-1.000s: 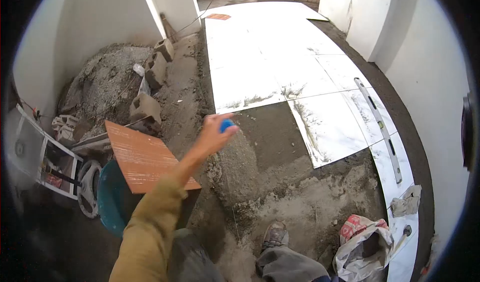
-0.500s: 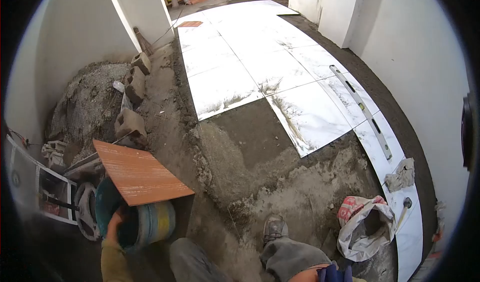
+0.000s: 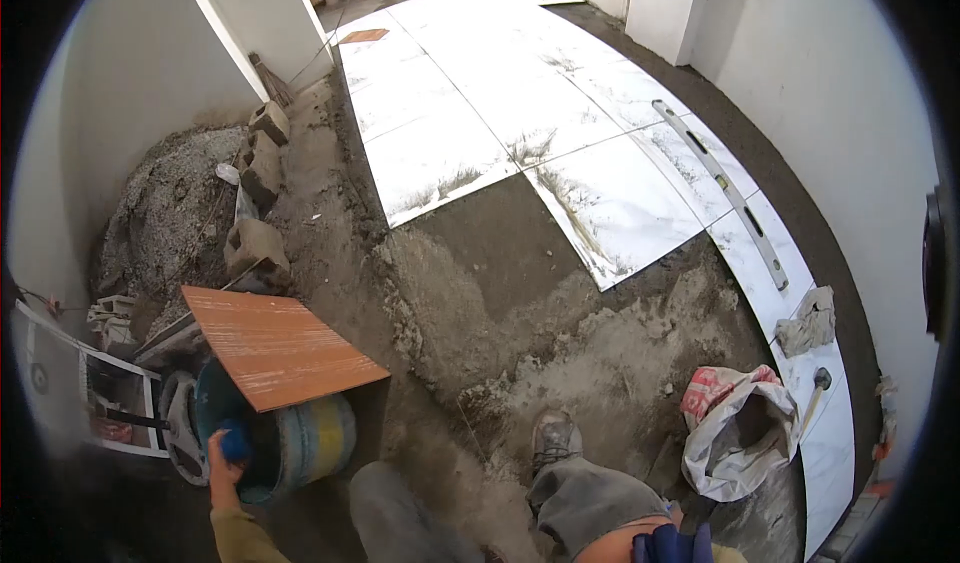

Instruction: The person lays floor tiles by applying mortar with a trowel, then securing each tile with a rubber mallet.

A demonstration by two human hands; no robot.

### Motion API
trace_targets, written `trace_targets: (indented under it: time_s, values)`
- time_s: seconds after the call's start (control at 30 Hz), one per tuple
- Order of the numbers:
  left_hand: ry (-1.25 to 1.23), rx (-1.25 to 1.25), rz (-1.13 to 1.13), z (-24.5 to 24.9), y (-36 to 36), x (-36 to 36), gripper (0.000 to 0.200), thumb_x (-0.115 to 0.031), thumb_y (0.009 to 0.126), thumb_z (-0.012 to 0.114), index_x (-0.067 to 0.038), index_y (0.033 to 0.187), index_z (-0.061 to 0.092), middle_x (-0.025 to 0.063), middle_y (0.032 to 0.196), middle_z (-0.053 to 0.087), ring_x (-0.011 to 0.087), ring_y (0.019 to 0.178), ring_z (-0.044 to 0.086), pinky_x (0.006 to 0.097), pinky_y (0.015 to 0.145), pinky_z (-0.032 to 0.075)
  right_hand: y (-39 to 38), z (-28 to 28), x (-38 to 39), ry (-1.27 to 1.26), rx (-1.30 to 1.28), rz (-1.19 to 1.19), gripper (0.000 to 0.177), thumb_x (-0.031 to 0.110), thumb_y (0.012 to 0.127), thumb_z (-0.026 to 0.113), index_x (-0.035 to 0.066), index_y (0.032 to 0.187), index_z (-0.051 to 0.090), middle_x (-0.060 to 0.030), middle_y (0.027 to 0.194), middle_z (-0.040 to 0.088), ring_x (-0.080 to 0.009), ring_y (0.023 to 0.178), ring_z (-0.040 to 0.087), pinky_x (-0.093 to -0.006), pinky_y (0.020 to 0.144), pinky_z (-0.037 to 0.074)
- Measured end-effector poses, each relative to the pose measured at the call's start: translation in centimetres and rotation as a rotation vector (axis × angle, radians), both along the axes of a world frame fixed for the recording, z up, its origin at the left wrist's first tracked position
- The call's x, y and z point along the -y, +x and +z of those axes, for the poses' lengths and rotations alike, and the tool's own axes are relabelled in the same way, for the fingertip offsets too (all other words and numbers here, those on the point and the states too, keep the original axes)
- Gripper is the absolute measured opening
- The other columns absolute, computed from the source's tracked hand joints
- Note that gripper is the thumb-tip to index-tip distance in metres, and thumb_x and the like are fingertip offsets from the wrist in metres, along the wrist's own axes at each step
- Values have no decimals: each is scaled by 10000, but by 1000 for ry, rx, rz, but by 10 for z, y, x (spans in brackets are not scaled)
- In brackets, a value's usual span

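At the lower left, my left hand (image 3: 222, 461) is at the mouth of a tipped teal bucket (image 3: 318, 441), its fingers closed round a small blue object (image 3: 235, 445). An orange tile (image 3: 275, 348) lies slanted across the top of the bucket. Near my bent knee at the bottom edge, my right hand (image 3: 672, 545) shows as dark blue glove fingers, partly cut off by the frame; what they hold, if anything, is hidden.
White marbled tiles (image 3: 450, 113) cover the floor ahead, with a long level (image 3: 725, 185) on them. An open sack (image 3: 735, 458), a rubber mallet (image 3: 820, 379) and a grey cloth (image 3: 806, 323) lie right. Concrete blocks (image 3: 256, 248) and a gravel pile (image 3: 165, 198) stand left.
My left hand has come out from inside the bucket towards its rim, and the blue object now shows in it. The view has shifted slightly downward.
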State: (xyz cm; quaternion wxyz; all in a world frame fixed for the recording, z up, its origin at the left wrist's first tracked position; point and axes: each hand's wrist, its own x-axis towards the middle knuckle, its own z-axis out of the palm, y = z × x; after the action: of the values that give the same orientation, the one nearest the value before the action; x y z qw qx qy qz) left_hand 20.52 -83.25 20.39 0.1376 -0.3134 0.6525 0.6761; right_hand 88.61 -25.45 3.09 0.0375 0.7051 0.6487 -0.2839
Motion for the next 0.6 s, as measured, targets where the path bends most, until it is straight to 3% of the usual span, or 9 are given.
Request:
trace_targets:
  time_s: [0.1,0.17,0.27,0.33,0.4,0.43,0.47,0.53,0.6]
  values:
    - [181,-239,-226,85,46,-31,437,-381,852,550,-195,1247,541,125,1204,558,279,1062,556,528,819,512,7,-11,4,99,87,71,454,346,834,601,-102,905,575,-286,773,627,-453,759,630,-479,640,466]
    - [487,-435,-340,129,70,-83,512,-442,875,567,-155,1286,462,151,1241,519,295,999,598,490,742,566,7,-8,4,84,81,54,470,362,833,606,-102,906,575,-294,778,626,-467,767,625,-488,649,465]
    - [511,-460,-525,165,86,-173,632,-535,866,568,-146,1333,395,188,1276,486,327,1014,599,487,721,582,-10,10,-1,-2,37,6,484,380,835,612,-97,905,577,-299,777,623,-473,775,622,-494,664,465]
    - [366,-422,-586,153,93,-227,612,-576,914,455,-131,1332,405,195,1230,525,328,992,618,422,616,595,-11,8,-12,-82,11,-22,481,383,838,613,-93,905,578,-295,772,623,-466,774,625,-492,671,466]
    - [334,-303,-797,120,80,-281,590,-490,878,570,-79,1289,467,181,1178,579,320,945,643,454,726,577,-5,-30,-23,-4,43,50,458,372,843,612,-82,890,572,-272,743,616,-432,727,619,-478,651,461]
    - [386,-86,-821,95,72,-305,620,-457,835,636,-56,1283,484,169,1197,575,306,997,625,465,799,550,15,-37,-11,14,73,84,446,366,845,611,-76,883,570,-260,728,613,-415,703,616,-470,641,459]
    - [358,18,-854,72,68,-344,641,-459,819,659,-82,1305,479,136,1181,582,268,1019,608,422,831,530,34,-43,0,32,104,118,435,361,847,611,-70,875,567,-248,713,610,-398,679,614,-463,631,456]
    - [214,24,-1269,19,41,-409,562,-417,844,666,-126,1293,494,71,1134,579,181,944,574,328,782,500,46,-38,9,27,102,121,428,357,849,610,-68,870,564,-242,706,605,-386,669,606,-461,625,453]
    - [93,35,-1459,-27,26,-466,504,-382,813,715,-122,1214,551,47,1093,581,153,953,563,315,789,487,46,-28,12,-9,70,100,421,353,850,610,-65,864,561,-236,699,601,-374,658,598,-458,618,450]
